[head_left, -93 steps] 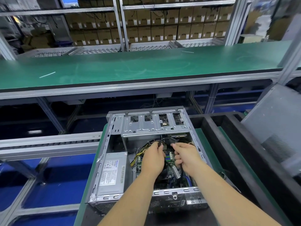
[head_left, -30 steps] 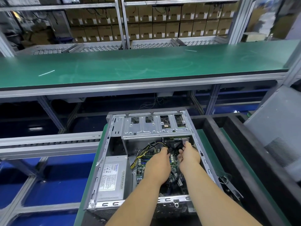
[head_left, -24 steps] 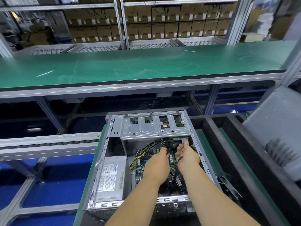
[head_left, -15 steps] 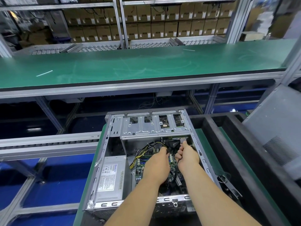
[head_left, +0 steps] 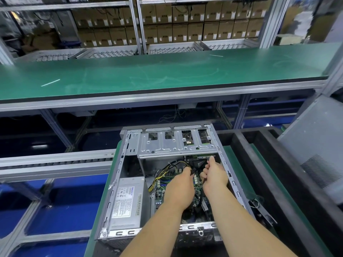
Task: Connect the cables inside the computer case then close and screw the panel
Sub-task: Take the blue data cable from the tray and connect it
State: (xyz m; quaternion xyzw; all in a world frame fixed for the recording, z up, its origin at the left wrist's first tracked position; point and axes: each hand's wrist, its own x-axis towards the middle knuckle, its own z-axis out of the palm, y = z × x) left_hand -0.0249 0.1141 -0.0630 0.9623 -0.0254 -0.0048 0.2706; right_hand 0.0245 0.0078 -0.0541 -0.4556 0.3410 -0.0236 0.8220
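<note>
Cabling is our step: inside the open computer case (head_left: 118,184) on the tabletop, left hand (head_left: 179,190) pinches a black connector (head_left: 193,171), right hand (head_left: 215,175) grips cables (head_left: 203,180). Next, we seat the plug squarely; panel (head_left: 315,145) waits aside.

computer case (head_left: 118,184) open | left hand (head_left: 181,190), right hand (head_left: 215,176) inside (gripping cables (head_left: 176,164))

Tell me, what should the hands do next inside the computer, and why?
Probably push the plug in. The right hand reaches up under the silver drive cage, pinching something small, and the left hand holds black cables just beside it. The computer case is open, so wiring likely isn't finished.
</note>
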